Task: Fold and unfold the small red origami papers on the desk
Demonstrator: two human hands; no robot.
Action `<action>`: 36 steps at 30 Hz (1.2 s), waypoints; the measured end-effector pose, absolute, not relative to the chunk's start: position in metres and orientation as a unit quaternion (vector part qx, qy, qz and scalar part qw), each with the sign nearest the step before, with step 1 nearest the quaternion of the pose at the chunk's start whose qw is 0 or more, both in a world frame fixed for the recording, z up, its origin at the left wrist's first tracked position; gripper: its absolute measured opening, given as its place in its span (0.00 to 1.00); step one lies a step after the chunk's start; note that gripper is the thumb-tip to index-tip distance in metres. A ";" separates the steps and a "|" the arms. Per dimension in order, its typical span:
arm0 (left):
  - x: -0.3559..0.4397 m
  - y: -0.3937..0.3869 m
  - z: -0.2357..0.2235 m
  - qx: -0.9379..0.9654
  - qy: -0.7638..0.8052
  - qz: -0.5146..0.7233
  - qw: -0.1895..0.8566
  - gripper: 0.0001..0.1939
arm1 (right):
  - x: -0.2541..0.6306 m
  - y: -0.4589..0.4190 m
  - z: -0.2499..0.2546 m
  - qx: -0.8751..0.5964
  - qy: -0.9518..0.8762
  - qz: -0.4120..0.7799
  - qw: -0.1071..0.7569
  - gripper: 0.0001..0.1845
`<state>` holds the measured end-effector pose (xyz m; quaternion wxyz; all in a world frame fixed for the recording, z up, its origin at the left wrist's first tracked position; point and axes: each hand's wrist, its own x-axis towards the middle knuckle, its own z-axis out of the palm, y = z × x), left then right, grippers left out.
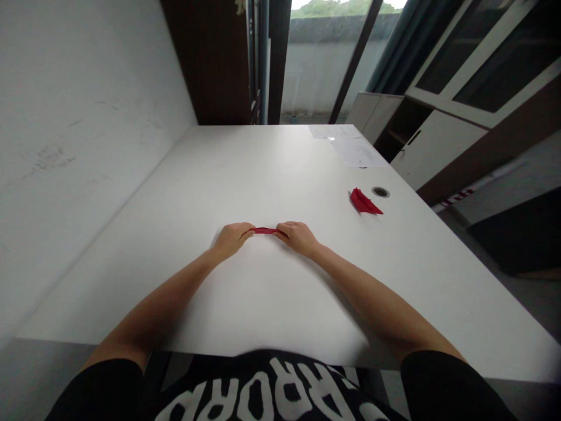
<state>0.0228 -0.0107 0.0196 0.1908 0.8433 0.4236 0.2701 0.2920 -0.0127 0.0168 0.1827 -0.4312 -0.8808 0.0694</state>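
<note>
A narrow folded strip of red material (pixel 265 230), paper or cloth, I cannot tell which, stretches level between my two hands just over the white table. My left hand (pixel 234 239) pinches its left end between thumb and fingers. The right end is gripped the same way by my right hand (pixel 298 237). Both ends of the strip are hidden under my fingertips. Farther off to the right, a second red folded piece (pixel 365 202), pointed at one side, lies on the table, apart from both hands.
The white table (pixel 263 304) runs along a scuffed wall (pixel 65 146) on the left. A round cable hole (pixel 380 192) sits beside the second red piece. Paper sheets (pixel 356 152) lie at the far right corner. Cabinets (pixel 438 146) stand beyond the right edge.
</note>
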 end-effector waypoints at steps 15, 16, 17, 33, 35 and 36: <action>0.022 -0.009 0.021 0.797 0.467 0.312 0.220 0.12 | 0.302 -0.005 0.012 -0.375 -0.909 0.042 0.177 0.15; 0.022 -0.009 0.019 0.793 0.467 0.325 0.220 0.12 | 0.302 -0.005 0.012 -0.375 -0.910 0.034 0.173 0.16; 0.021 -0.009 0.018 0.789 0.465 0.335 0.222 0.13 | 0.302 -0.005 0.012 -0.379 -0.910 0.025 0.169 0.17; 0.014 -0.005 0.012 0.793 0.493 0.299 0.198 0.13 | 0.307 -0.003 0.006 -0.412 -0.877 0.087 0.231 0.11; 0.015 -0.005 0.013 0.772 0.507 0.319 0.211 0.11 | 0.307 -0.002 0.005 -0.418 -0.870 0.096 0.243 0.11; 0.016 -0.005 0.013 0.762 0.513 0.328 0.219 0.10 | 0.307 -0.002 0.005 -0.419 -0.868 0.101 0.247 0.11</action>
